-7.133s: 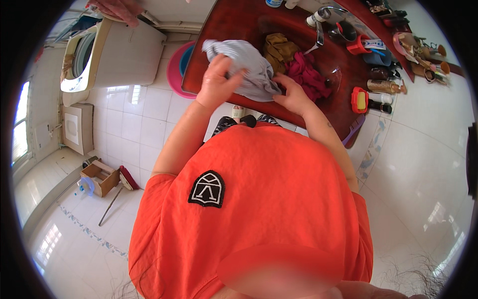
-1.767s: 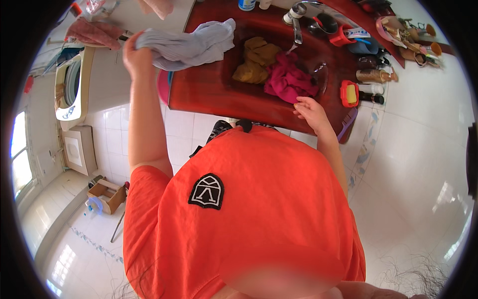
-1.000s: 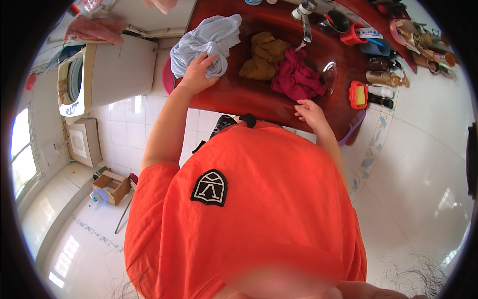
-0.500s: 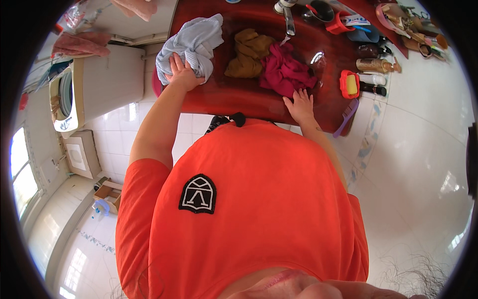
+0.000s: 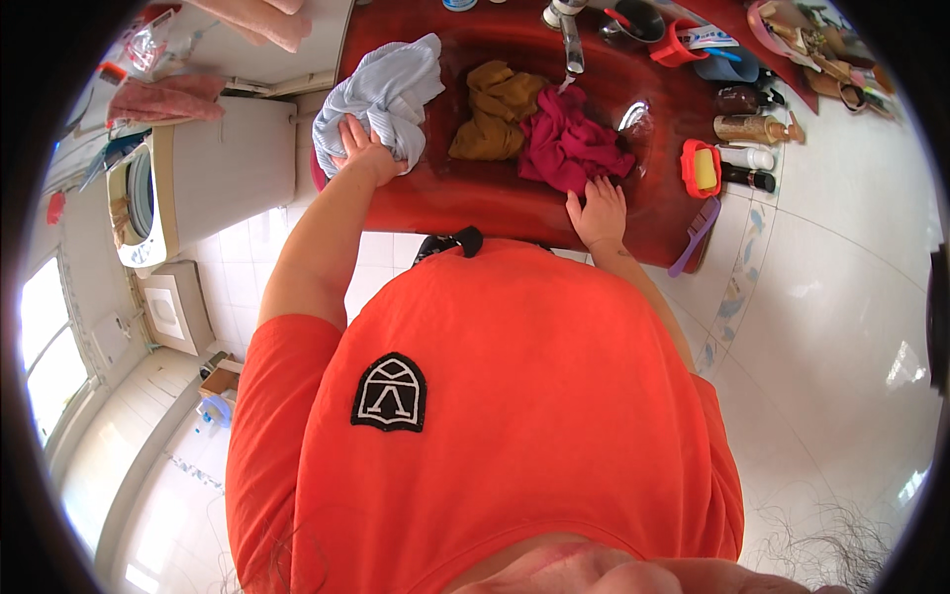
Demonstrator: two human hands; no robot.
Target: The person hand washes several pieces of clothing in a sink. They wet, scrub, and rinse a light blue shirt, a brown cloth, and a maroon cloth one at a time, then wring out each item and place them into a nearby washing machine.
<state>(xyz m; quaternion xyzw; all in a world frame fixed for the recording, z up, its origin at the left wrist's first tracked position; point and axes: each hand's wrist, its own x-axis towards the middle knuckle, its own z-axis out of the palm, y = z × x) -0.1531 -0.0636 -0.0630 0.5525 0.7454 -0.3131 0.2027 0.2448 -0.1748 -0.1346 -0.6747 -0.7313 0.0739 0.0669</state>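
My left hand [image 5: 364, 154] lies with fingers outstretched on a bunched pale blue-grey striped cloth [image 5: 381, 94], which rests at the left end of the dark red washbasin [image 5: 435, 198]. At the basin's near rim, my right hand [image 5: 599, 210] is flat with its fingers apart. Its fingertips reach the near edge of a crumpled magenta cloth [image 5: 569, 139] inside the basin. A mustard-brown cloth [image 5: 495, 109] lies against the magenta one on its left. Above them a metal faucet [image 5: 572, 45] points down toward the cloths.
Right of the basin stand a red soap dish [image 5: 688, 163] with yellow soap [image 5: 706, 170], a pump bottle [image 5: 747, 129], several other bottles and a purple comb [image 5: 695, 238]. A black cup [image 5: 633, 22] sits beside the faucet. Leftward is a washing machine [image 5: 233, 163] with a pink towel [image 5: 168, 99] near it.
The view has shifted slightly. Both hands keep almost the same places, the left on the striped cloth and the right by the magenta cloth.
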